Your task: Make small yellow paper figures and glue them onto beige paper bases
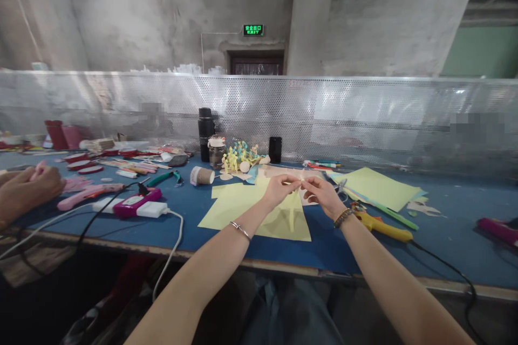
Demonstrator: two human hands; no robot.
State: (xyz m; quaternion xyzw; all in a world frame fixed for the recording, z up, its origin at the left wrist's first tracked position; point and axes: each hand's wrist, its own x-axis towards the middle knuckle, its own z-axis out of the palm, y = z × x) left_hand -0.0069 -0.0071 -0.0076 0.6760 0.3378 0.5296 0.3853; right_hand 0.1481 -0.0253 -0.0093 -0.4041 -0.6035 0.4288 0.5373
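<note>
My left hand (pixel 280 190) and my right hand (pixel 322 195) meet above the table with fingertips pinched close together. From between them hangs a thin pale yellow strip (pixel 292 214), its upper end hidden by the fingers. Both hands appear closed on this strip; whether it is paper or foam I cannot tell. Under them lies a pale yellow sheet (pixel 230 210), with a pinkish-beige sheet (pixel 272 172) behind it. To the right of my right hand rests a yellow glue gun (pixel 384 228), and scissors (pixel 341 187) lie just past the fingers.
Small yellow and teal figures (pixel 238 159) stand behind a tipped paper cup (pixel 202 176), near a jar (pixel 217 152), black bottle (pixel 205 135) and phone (pixel 275 149). A purple power strip (pixel 137 204) trails cables at left. Another person's hand (pixel 30 191) works at the far left.
</note>
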